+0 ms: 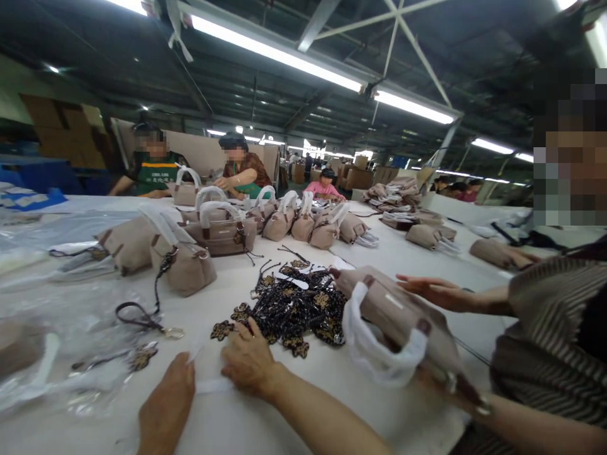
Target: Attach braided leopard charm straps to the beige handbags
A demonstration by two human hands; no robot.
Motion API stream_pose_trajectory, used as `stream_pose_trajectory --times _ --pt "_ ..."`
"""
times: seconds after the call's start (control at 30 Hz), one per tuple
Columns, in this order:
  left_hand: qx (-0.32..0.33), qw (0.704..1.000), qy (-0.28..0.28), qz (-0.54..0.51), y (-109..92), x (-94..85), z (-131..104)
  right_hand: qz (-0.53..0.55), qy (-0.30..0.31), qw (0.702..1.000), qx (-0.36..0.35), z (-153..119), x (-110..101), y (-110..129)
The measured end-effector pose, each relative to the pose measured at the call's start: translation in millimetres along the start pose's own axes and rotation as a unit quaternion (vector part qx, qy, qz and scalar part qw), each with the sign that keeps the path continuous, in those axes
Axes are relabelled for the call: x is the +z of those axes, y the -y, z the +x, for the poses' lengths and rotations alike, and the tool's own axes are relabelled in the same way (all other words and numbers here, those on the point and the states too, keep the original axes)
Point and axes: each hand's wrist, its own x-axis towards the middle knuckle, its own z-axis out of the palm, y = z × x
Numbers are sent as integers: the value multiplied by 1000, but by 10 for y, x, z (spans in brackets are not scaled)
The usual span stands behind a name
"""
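My left hand (168, 401) is closed, pinching a thin translucent plastic piece (213, 385) at the near edge of the table. That plastic reaches across to the thumb side of my right hand (249, 359). The fingers of my right hand are curled at the near left edge of a heap of black braided cord charms (296, 309), beside a leopard-patterned charm (222, 330); what they grip is hidden. To the right, a co-worker's hands hold a taupe handbag (403, 300) with white-wrapped handles, tilted over the table next to the heap.
Several taupe handbags (184, 268) stand behind the heap and to its left. Clear plastic (95, 316) covers the table's left side, with a loose strap (137, 309) and a charm (142, 357) there. Stacked bag pieces (393, 193) lie at the back right. Several people sit around.
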Motion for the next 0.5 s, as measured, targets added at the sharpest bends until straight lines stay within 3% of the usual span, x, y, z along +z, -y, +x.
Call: stream_pose_trajectory --times 0.1,0.2,0.37,0.5 --pt "5 1000 0 -2 5 22 6 2 14 999 42 -117 -7 -177" --pt "14 1000 -8 -6 31 69 24 46 -23 997 55 -347 -179 -190" --pt "51 998 -33 15 21 53 7 139 -138 977 86 -968 -626 189" --pt "48 998 -18 48 -70 -77 -61 116 -191 968 115 -1661 -1044 344"
